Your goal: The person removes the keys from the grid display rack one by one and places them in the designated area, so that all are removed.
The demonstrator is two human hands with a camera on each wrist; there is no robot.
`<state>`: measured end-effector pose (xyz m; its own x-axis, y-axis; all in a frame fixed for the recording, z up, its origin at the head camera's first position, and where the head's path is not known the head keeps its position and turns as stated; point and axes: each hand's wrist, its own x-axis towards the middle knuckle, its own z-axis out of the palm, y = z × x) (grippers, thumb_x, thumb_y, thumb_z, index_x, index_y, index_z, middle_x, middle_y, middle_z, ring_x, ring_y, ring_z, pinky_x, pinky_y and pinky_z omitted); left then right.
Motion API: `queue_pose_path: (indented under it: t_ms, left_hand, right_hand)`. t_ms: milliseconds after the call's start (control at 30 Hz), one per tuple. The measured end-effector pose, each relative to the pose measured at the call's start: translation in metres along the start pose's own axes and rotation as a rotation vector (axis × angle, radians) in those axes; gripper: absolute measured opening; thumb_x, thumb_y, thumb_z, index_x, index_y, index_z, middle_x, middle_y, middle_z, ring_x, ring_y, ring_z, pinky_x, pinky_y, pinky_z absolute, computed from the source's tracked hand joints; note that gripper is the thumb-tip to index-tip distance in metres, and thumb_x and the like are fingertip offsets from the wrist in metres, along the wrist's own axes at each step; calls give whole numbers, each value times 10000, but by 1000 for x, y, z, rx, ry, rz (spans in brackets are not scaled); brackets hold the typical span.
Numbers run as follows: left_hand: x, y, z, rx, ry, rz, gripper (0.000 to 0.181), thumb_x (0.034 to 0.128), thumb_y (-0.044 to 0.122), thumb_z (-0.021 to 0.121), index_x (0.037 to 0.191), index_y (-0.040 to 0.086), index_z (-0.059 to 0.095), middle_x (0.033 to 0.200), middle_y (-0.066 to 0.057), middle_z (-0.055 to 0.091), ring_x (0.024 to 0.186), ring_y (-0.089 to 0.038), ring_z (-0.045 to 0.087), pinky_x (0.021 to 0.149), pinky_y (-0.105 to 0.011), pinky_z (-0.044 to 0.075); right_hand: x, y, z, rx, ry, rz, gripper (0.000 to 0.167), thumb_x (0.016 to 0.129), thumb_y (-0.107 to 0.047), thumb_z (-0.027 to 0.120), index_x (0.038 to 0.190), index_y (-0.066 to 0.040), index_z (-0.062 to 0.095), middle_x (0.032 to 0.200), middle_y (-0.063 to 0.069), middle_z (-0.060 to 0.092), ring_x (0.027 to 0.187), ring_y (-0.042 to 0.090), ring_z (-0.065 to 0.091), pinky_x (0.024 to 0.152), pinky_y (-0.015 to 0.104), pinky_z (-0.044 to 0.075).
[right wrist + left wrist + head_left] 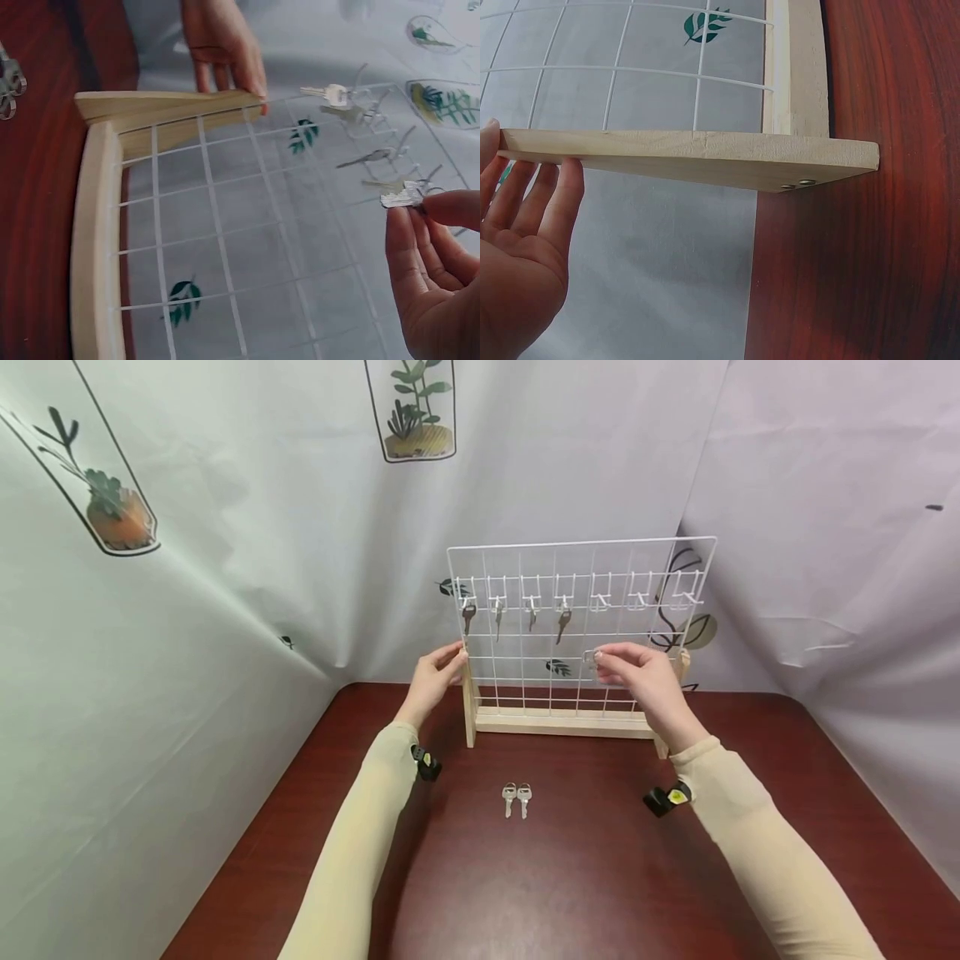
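A white wire grid rack (525,657) on a wooden stand stands at the back of the table. My left hand (435,675) grips the stand's left wooden post (690,146), thumb on one face and fingertips on the other. In front of the grid, below the hooks, my right hand (643,681) pinches a silver key (401,196) between thumb and fingers, apart from any hook. Several keys, among them a darker key (564,624), hang from the hooks on the left and middle. The hooks (637,600) to the right hold no keys.
Two silver keys lie side by side on the dark red table (480,877), a left key (509,800) and a right key (524,800), in front of the stand. A pale curtain (247,527) with plant prints hangs behind and beside the table.
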<state>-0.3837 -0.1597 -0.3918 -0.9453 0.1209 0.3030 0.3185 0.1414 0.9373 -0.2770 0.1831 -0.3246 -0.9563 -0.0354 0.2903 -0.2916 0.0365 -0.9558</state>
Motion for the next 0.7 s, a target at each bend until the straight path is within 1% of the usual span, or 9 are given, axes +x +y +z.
queue_pose_path:
  t_ms: [100, 200, 300, 400, 467, 567, 700]
  left_hand:
    - [0, 0, 0, 0, 2, 1, 488, 997, 301, 667, 1411, 54, 590, 1398, -148, 597, 1239, -284, 599, 923, -365, 577]
    - [0, 0, 0, -1, 3, 4, 493, 996, 300, 669, 1410, 46, 588, 1394, -151, 600, 1236, -286, 601, 924, -369, 576]
    - [-1, 0, 0, 2, 0, 3, 511, 996, 309, 667, 1415, 31, 578, 1401, -151, 595, 1243, -287, 596, 929, -372, 574]
    - [-2, 0, 0, 3, -3, -1, 519, 997, 315, 664, 1420, 28, 573, 1407, -146, 590, 1249, -282, 592, 929, -371, 574]
    - [-3, 0, 0, -2, 0, -4, 514, 995, 312, 669, 1416, 33, 578, 1403, -146, 594, 1244, -279, 595, 926, -370, 576]
    - [-3, 0, 1, -10, 3, -4, 502, 995, 304, 670, 1415, 43, 583, 1401, -146, 595, 1244, -277, 595, 923, -367, 577]
    - [-1, 0, 1, -16, 10, 3, 491, 994, 296, 672, 1411, 49, 590, 1397, -150, 598, 1243, -279, 594, 924, -381, 577]
  right_hand:
    - [-3, 8, 3, -87, -27, 37, 352, 970, -150, 688, 1198, 116, 649, 885, -94, 719, 765, 82, 673, 768, 270, 608]
    - [-7, 16, 5, -121, -58, 67, 364, 979, -122, 665, 1228, 140, 624, 907, -62, 717, 768, 70, 669, 779, 281, 610]
    - [-11, 26, 9, -131, -88, 91, 347, 983, -96, 647, 1228, 149, 621, 989, 59, 722, 780, 67, 671, 783, 266, 606]
    - [-16, 36, 12, -139, -114, 106, 325, 985, -78, 634, 1216, 150, 629, 1105, 183, 694, 793, 70, 672, 778, 248, 602]
    - [-19, 43, 14, -132, -125, 121, 313, 987, -67, 624, 1210, 153, 627, 1143, 225, 674, 790, 75, 671, 766, 255, 606]
    - [-24, 54, 17, -102, -134, 145, 308, 984, -53, 620, 1203, 163, 616, 1111, 197, 688, 768, 82, 672, 744, 267, 612]
    - [-32, 69, 24, -45, -157, 178, 310, 984, -18, 593, 1208, 196, 574, 996, 127, 698, 764, 90, 664, 736, 277, 615]
